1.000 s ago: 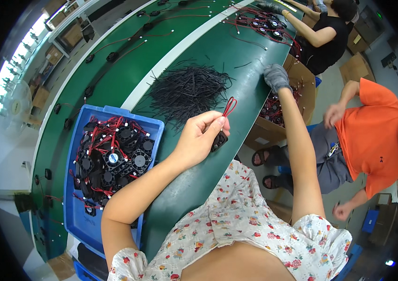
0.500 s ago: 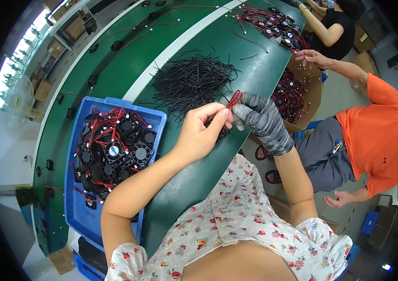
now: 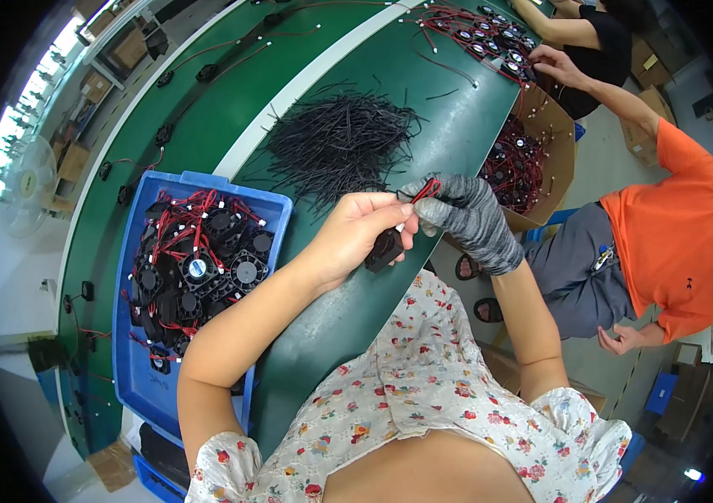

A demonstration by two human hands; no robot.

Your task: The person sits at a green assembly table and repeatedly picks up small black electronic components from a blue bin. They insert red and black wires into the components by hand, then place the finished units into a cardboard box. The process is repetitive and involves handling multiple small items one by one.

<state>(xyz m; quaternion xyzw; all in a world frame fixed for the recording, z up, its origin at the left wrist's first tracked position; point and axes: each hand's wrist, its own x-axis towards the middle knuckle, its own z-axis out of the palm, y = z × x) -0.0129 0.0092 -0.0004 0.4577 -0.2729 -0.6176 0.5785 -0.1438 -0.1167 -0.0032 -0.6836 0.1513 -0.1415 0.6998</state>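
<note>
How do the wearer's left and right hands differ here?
The left hand is bare; the right hand wears a grey streaked glove. The left hand has the small black fan at its fingers; the right hand is up by the looped red wires, away from the fan body. Both hands have bent fingers and come together by the wires.

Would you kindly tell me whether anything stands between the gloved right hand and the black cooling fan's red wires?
Nothing visible does: the gloved right hand is at the red wires, and the bare left hand holds the black cooling fan.
</note>
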